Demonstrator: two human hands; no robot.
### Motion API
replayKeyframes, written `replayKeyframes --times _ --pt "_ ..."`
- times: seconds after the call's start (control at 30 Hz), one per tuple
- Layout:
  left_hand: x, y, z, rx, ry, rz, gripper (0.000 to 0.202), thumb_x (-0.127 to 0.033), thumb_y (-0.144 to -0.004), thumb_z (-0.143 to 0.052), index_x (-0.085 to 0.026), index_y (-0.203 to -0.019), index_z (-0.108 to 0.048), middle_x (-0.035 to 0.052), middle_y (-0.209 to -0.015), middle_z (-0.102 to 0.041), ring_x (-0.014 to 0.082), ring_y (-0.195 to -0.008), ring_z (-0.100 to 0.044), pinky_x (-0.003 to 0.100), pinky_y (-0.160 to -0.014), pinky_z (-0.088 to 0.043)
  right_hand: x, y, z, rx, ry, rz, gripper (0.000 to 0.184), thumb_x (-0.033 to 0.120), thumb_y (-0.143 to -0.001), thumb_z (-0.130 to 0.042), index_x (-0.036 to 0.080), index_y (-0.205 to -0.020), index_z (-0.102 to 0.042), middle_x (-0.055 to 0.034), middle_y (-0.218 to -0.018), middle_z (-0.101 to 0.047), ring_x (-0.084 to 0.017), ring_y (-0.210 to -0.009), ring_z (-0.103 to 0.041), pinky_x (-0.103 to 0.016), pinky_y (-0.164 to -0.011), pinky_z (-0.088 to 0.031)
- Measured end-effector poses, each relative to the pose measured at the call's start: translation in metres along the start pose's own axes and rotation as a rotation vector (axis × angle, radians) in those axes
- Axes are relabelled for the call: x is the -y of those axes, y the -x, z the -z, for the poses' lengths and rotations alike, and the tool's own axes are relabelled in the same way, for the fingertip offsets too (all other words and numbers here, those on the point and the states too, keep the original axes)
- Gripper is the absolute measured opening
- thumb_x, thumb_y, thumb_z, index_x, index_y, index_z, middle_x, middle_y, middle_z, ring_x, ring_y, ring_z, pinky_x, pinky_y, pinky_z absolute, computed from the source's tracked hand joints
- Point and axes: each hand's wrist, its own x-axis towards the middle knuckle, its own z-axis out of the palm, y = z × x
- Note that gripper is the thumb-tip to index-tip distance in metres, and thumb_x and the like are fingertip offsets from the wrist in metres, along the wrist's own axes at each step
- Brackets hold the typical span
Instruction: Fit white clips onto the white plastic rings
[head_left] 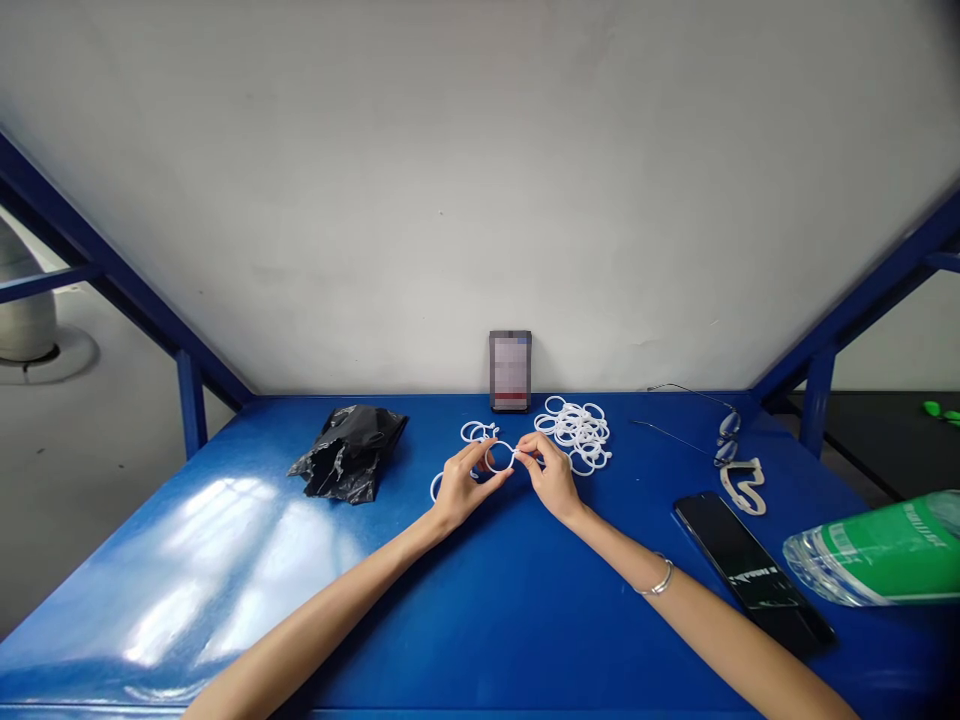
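Note:
Between my two hands is a white plastic ring point(500, 471) with a small clasp-like piece on its right side. My left hand point(463, 484) pinches its left and lower rim between thumb and fingers. At the clasp, the fingertips of my right hand point(553, 474) are pinched together. A loose pile of similar white rings point(576, 428) lies just beyond and right of my right hand. Several more white rings point(476, 431) lie behind my left hand, and another ring point(433, 487) is partly hidden by it.
A crumpled black plastic bag point(352, 450) lies left on the blue table point(465, 630). A phone point(510, 372) leans against the back wall. To the right are eyeglasses point(726, 440), a cream-coloured looped item point(742, 490), a black phone point(750, 570) and a green-labelled bottle point(885, 550) on its side.

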Motion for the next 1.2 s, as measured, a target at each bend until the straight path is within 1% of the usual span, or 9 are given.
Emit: replayKeyframes --times 0.23,0.37,0.47,0.53,0.63,0.77,0.97,1.07,1.2 --pt "0.002 0.000 0.001 0.048 -0.043 0.022 0.040 -0.044 -0.083 -0.062 -0.018 -0.113 -0.060 0.0015 -0.073 -0.062 0.0115 -0.061 -0.056 0.024 -0.061 -0.051 0.002 0.000 0.001 0.008 0.032 0.012 0.016 0.027 -0.094 -0.048 0.022 -0.079 -0.050 -0.0044 -0.083 -0.059 -0.019 -0.076 -0.059 -0.031 -0.066 -0.048" --pt "0.008 -0.002 0.005 0.134 -0.157 0.034 0.051 -0.045 -0.083 -0.062 -0.020 -0.127 -0.051 0.0067 -0.097 -0.064 0.0190 -0.088 -0.062 0.033 -0.080 -0.052 0.003 -0.003 0.007 0.014 0.131 0.059 0.011 0.025 -0.094 -0.049 0.022 -0.083 -0.052 -0.0052 -0.086 -0.061 -0.021 -0.083 -0.059 -0.033 -0.073 -0.047" --pt "0.012 -0.004 0.007 0.169 -0.288 0.068 0.064 -0.044 -0.082 -0.064 -0.023 -0.137 -0.039 0.0104 -0.118 -0.058 0.0245 -0.109 -0.055 0.040 -0.091 -0.047 0.001 -0.011 0.017 -0.040 0.292 0.088 0.010 0.024 -0.093 -0.048 0.022 -0.084 -0.053 -0.0061 -0.087 -0.062 -0.022 -0.087 -0.058 -0.036 -0.078 -0.046" --pt "0.016 -0.005 0.008 0.189 -0.383 0.092 0.054 -0.039 -0.084 -0.062 -0.024 -0.132 -0.044 0.0107 -0.123 -0.055 0.0265 -0.113 -0.051 0.042 -0.092 -0.045 -0.002 -0.016 0.026 -0.077 0.435 0.085 0.010 0.022 -0.091 -0.049 0.021 -0.083 -0.053 -0.0066 -0.089 -0.063 -0.024 -0.089 -0.057 -0.038 -0.080 -0.043" --pt "0.022 -0.005 0.008 0.213 -0.482 0.115 0.033 -0.027 -0.087 -0.058 -0.022 -0.119 -0.054 0.0099 -0.121 -0.055 0.0272 -0.113 -0.050 0.041 -0.087 -0.045 -0.008 -0.023 0.040 -0.098 0.640 0.051 0.007 0.019 -0.086 -0.052 0.021 -0.079 -0.054 -0.0074 -0.094 -0.063 -0.025 -0.093 -0.056 -0.039 -0.081 -0.040" --pt "0.027 -0.004 0.008 0.217 -0.525 0.105 0.026 -0.020 -0.087 -0.056 -0.021 -0.112 -0.057 0.0093 -0.116 -0.056 0.0262 -0.110 -0.050 0.040 -0.083 -0.045 -0.015 -0.029 0.059 -0.076 0.835 -0.019 0.005 0.017 -0.077 -0.056 0.020 -0.073 -0.055 -0.0084 -0.099 -0.063 -0.026 -0.096 -0.053 -0.040 -0.083 -0.036" --pt "0.021 -0.006 0.009 0.269 -0.538 0.120 0.018 -0.018 -0.087 -0.054 -0.022 -0.104 -0.060 0.0071 -0.108 -0.058 0.0236 -0.103 -0.052 0.036 -0.079 -0.044 -0.021 -0.041 0.083 -0.009 0.900 -0.137 0.008 0.025 -0.075 -0.059 0.020 -0.068 -0.057 -0.0076 -0.099 -0.063 -0.028 -0.098 -0.052 -0.041 -0.081 -0.037" --pt "0.019 -0.008 0.010 0.292 -0.534 0.126 0.016 -0.018 -0.088 -0.053 -0.022 -0.102 -0.061 0.0061 -0.106 -0.059 0.0230 -0.102 -0.052 0.035 -0.078 -0.044 -0.002 -0.057 0.101 -0.046 0.813 -0.134 0.009 0.029 -0.078 -0.058 0.021 -0.078 -0.061 -0.0078 -0.099 -0.064 -0.029 -0.097 -0.054 -0.041 -0.079 -0.040" --pt "0.021 -0.008 0.010 0.285 -0.529 0.116 0.017 -0.017 -0.088 -0.052 -0.022 -0.101 -0.062 0.0062 -0.104 -0.059 0.0224 -0.101 -0.052 0.035 -0.079 -0.044 0.058 -0.074 0.140 -0.270 0.504 0.011 0.016 0.028 -0.088 -0.055 0.022 -0.099 -0.064 -0.0071 -0.101 -0.066 -0.022 -0.094 -0.059 -0.039 -0.083 -0.046"
